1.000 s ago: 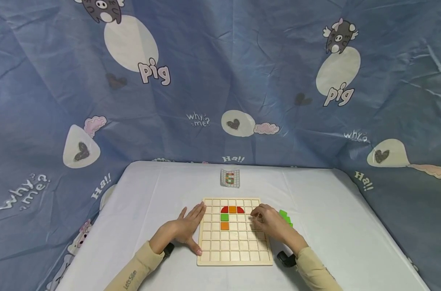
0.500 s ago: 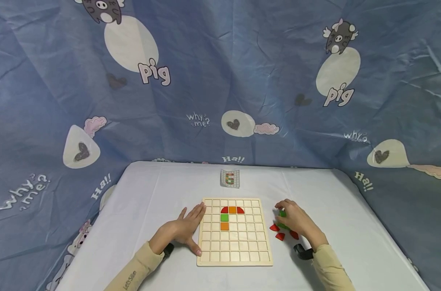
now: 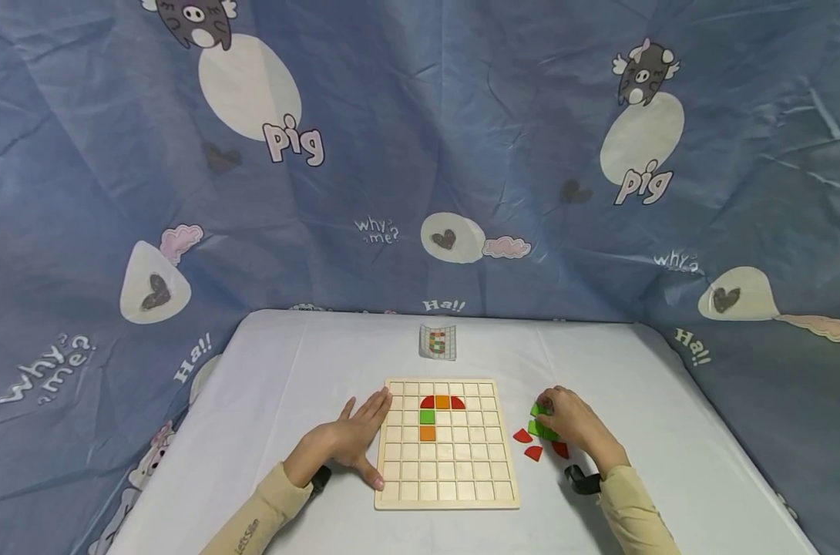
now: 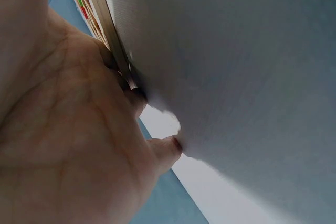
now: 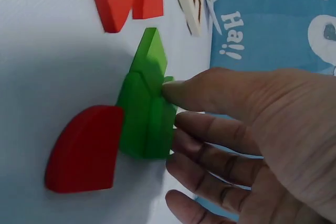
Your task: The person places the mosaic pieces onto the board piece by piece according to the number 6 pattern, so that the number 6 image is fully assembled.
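Observation:
A pale wooden grid board (image 3: 465,470) lies on the white table, with red quarter-round, orange and green square pieces set in its upper cells. My left hand (image 3: 357,435) rests along the board's left edge, fingers spread, thumb near the lower corner; the left wrist view shows its palm (image 4: 79,124) beside the board's side. Right of the board, my right hand (image 3: 574,422) is over a cluster of green blocks (image 3: 543,429). Up close, the thumb and fingers of that hand (image 5: 252,124) pinch a green block (image 5: 161,124) among touching green ones.
Loose red quarter-round pieces (image 3: 533,453) lie around the green cluster, one of them a red block (image 5: 86,148) against it. Beyond the board sits a small printed card (image 3: 437,342) with a coloured grid pattern. A blue patterned cloth (image 3: 364,154) hangs behind the table.
My right hand has moved off the board's right side to the green blocks, uncovering the red pieces. Its fingers have drawn in on the blocks. The left hand stays in place.

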`<action>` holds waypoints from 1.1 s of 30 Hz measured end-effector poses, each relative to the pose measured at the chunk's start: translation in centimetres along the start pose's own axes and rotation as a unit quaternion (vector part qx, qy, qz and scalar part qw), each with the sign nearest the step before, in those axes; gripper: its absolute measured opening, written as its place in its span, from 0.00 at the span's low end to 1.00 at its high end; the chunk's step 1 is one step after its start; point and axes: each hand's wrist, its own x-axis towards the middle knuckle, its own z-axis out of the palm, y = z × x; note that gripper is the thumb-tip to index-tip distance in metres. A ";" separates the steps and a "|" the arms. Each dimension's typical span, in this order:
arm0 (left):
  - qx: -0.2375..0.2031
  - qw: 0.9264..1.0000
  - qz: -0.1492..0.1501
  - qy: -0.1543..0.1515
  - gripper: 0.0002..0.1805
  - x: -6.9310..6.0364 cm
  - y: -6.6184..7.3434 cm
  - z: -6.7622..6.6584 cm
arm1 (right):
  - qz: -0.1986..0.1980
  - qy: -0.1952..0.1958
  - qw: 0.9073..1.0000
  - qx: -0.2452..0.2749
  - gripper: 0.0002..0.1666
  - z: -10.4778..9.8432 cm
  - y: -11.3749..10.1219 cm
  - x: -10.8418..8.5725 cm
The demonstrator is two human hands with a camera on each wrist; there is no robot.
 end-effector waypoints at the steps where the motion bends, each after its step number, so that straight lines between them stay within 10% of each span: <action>1: 0.000 1.000 0.000 0.000 0.82 0.0 0.0 0.0 | 0.002 0.000 1.000 0.000 0.17 0.0 0.0 0.0; 18: -0.004 1.000 0.001 0.000 0.81 -0.1 0.0 0.0 | 0.024 0.012 1.000 0.015 0.15 0.3 0.3 0.2; 33: 0.003 1.000 0.000 -0.002 0.81 0.0 0.0 0.1 | -0.059 0.086 0.993 0.053 0.16 0.2 -0.8 0.2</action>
